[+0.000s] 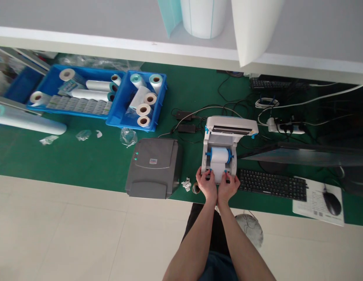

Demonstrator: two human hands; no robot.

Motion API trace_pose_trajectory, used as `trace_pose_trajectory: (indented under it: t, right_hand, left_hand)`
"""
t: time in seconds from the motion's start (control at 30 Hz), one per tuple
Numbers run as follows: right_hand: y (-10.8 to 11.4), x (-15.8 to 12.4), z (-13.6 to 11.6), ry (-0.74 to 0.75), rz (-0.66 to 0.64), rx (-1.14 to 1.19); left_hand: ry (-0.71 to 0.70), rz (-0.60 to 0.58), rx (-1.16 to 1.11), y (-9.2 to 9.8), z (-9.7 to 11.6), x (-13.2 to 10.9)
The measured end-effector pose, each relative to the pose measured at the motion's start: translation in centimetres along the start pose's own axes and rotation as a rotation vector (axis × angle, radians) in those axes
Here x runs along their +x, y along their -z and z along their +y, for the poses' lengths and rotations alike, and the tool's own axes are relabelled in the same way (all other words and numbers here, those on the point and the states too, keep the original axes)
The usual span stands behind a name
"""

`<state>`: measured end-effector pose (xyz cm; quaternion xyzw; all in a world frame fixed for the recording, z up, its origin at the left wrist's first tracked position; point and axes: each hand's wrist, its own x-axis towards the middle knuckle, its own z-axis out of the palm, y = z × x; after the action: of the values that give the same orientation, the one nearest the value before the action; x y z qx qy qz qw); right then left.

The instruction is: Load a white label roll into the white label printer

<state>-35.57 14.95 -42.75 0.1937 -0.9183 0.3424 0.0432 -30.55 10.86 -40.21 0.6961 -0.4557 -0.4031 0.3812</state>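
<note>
Hands: we've got two, left hand point(207, 183) and right hand point(228, 185), each grip pinching the paper strip point(219, 171) from the one label roll point(219, 155) inside the open white printer point(228, 130) on the green bench point(82, 160), beside one grey printer point(154, 167) and two blue bins point(123, 117).

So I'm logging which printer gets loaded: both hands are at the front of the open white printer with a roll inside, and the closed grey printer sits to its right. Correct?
Not quite. In the head view the closed grey printer sits to the left of the open white printer, not its right. The rest holds: the left hand and right hand are at its front, with a white roll inside.
</note>
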Motion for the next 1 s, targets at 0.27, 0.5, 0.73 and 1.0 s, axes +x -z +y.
trace_pose_trajectory:
  t: [0.27,0.5,0.73,1.0]
  right_hand:
    - [0.4,-0.3,-0.4,0.006,-0.011,0.010]
    - [1.8,0.3,0.1,0.040,-0.103,0.048]
    - [2.6,0.6,0.5,0.044,-0.180,0.066]
    - [2.6,1.7,-0.5,-0.019,-0.190,0.019]
  left_hand:
    - [-0.033,-0.017,0.030,0.2,0.1,0.0]
    - [-0.089,-0.081,0.075,0.6,-0.5,0.0]
    - [-0.127,-0.102,0.108,0.7,-1.0,0.3]
    - [-0.159,-0.117,0.099,1.3,-0.8,0.7]
